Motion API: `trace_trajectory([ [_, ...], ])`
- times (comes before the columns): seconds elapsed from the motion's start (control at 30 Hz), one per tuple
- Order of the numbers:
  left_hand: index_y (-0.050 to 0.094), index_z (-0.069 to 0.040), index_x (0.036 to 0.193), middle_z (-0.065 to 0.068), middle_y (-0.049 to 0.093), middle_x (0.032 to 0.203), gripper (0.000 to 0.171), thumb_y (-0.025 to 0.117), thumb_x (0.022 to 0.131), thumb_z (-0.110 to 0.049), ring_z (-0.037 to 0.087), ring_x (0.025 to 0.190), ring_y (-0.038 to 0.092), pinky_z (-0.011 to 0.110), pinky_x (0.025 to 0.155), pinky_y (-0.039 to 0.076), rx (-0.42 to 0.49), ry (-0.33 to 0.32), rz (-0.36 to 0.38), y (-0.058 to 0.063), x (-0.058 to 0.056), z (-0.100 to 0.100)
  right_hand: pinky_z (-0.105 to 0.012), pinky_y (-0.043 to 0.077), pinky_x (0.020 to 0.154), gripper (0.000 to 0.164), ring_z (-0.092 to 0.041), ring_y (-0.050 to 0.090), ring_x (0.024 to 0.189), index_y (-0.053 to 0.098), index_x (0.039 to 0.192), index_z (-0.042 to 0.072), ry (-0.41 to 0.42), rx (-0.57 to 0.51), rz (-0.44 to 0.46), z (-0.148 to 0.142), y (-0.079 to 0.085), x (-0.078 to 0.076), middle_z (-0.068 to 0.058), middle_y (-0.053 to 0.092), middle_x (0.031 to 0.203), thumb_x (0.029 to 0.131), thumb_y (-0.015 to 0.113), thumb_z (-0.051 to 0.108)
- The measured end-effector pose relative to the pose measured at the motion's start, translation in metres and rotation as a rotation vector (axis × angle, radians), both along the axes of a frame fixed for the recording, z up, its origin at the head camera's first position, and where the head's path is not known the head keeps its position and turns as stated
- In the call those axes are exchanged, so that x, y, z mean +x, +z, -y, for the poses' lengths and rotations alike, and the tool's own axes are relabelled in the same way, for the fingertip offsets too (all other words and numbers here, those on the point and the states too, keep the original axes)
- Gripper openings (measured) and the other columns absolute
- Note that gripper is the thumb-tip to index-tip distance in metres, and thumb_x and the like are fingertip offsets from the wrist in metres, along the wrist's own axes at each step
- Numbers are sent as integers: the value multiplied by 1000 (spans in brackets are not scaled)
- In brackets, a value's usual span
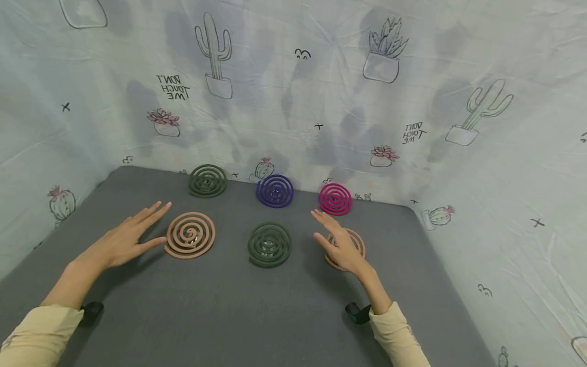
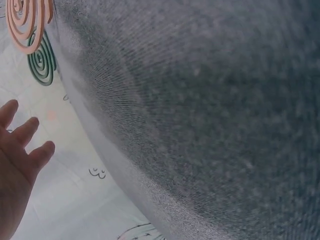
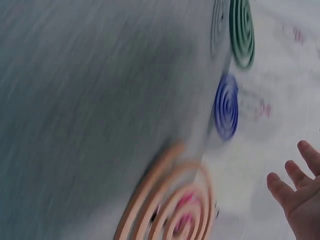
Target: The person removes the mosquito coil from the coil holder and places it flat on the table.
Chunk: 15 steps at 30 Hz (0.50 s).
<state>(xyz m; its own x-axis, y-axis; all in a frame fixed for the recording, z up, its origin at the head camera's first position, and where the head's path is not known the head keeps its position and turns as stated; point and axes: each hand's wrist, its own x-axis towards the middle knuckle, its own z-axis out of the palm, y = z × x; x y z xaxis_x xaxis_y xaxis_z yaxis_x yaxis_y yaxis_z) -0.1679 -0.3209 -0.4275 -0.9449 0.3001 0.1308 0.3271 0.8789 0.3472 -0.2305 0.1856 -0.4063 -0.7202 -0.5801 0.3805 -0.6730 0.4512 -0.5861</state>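
Six-odd spiral mosquito coils, several in all, stand in two rows on a grey surface. My left hand (image 1: pixel 120 242) hovers with straight, spread fingers, its thumb tip by the left edge of a tan coil (image 1: pixel 190 235). Above another tan coil (image 1: pixel 360 243) is my right hand (image 1: pixel 343 246), fingers extended, covering part of it. A dark green coil (image 1: pixel 269 244) sits between them. Behind are a second dark green coil (image 1: pixel 208 181), a purple-blue coil (image 1: pixel 275 191) and a pink coil (image 1: pixel 335 199). Neither hand holds anything.
The grey table cover (image 1: pixel 220 316) meets a pale hanging cloth (image 1: pixel 284 92) printed with cacti along its back and sides. Small shiny stands show at some coil centres. A dark strap piece (image 1: pixel 357 313) is at the right wrist, another (image 1: pixel 91 313) at the left.
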Motion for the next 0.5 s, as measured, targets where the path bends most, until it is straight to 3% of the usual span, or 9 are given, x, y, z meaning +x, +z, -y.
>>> trace_trajectory([
  [0.07, 4, -29, 156, 18, 12, 158, 82, 58, 95, -42, 54, 134, 23, 77, 94, 22, -13, 4, 12, 1, -1, -1, -55, 23, 113, 53, -28, 23, 143, 34, 150, 12, 27, -11, 20, 11, -1, 0, -8, 31, 154, 100, 52, 16],
  [0.2, 4, -29, 156, 20, 16, 157, 81, 56, 95, -43, 56, 130, 28, 80, 88, 24, -16, 18, 43, 3, -3, -4, -55, 23, 113, 53, -25, 23, 143, 33, 151, 15, 67, -31, 63, 32, -2, 0, -3, 29, 155, 101, 51, 18],
  [0.33, 9, -27, 156, 24, 21, 154, 81, 60, 94, -40, 55, 131, 28, 77, 92, 24, 56, 0, 65, 1, -6, -5, -53, 25, 113, 54, -26, 25, 142, 34, 150, 15, 107, -66, 81, 54, -1, 0, -6, 31, 154, 100, 52, 13],
  [0.5, 24, -24, 154, 28, 31, 149, 77, 67, 91, -32, 55, 128, 32, 72, 93, 28, 153, -32, 32, -2, -6, -1, -49, 36, 108, 52, -28, 37, 137, 42, 144, 2, 168, -171, 112, 86, 6, 8, -17, 40, 148, 95, 58, 3],
])
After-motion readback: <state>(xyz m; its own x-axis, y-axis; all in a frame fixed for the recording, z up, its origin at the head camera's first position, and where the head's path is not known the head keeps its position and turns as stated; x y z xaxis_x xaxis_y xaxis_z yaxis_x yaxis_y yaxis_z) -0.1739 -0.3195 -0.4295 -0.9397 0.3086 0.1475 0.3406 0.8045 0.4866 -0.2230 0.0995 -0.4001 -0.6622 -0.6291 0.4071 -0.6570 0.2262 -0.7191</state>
